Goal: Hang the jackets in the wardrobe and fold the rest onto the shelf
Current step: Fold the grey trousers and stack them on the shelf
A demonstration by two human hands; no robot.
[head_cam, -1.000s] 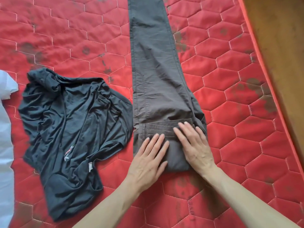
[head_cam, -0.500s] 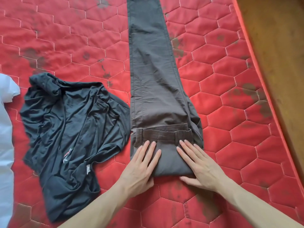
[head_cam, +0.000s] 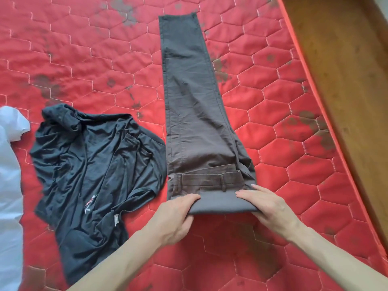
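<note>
Brown-grey trousers (head_cam: pixel 195 114) lie lengthwise on the red quilted mattress (head_cam: pixel 294 164), legs pointing away from me, waistband folded over at the near end. My left hand (head_cam: pixel 176 217) grips the near left corner of that fold, fingers on top and thumb underneath. My right hand (head_cam: pixel 266 204) holds the near right corner the same way, lifting the edge slightly. A crumpled dark grey-blue top (head_cam: pixel 92 171) with a small red and white logo lies just left of the trousers, touching them.
A white garment (head_cam: pixel 9 185) lies at the left edge of the view. The mattress has dark stains. Its right edge runs diagonally beside a wooden floor (head_cam: pixel 346 70).
My hands slid back from lying flat on the folded waistband to its near edge and now grip both corners. The view has tilted up, showing the trouser hems.
</note>
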